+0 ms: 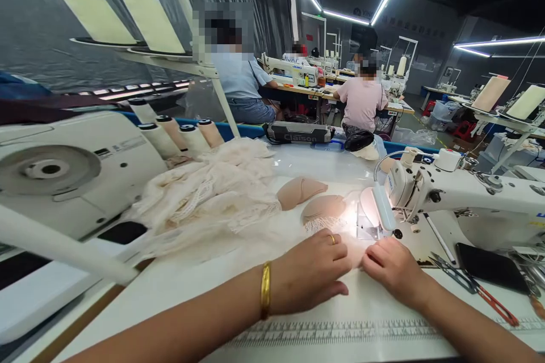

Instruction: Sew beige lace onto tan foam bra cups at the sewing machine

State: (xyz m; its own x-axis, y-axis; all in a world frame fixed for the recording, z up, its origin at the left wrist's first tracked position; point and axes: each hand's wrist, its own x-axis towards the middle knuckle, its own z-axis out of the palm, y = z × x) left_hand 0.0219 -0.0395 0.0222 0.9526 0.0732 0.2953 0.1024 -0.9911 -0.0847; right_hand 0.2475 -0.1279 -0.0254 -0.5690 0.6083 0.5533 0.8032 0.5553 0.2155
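Got sheer fabric (356, 250) at sewing machine (481, 190), between curled left hand (313, 269) and right hand (395, 266); can't tell whether pinched or just pressed. Probably light, limp, easily snagged; best taken flat by edges.

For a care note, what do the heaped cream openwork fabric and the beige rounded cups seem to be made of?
Heaped cream openwork fabric: likely lace or mesh, matte; small holes pattern its bands.
Beige rounded cups: perhaps cloth-covered foam, matte; they hold a curve; the inside is hidden.
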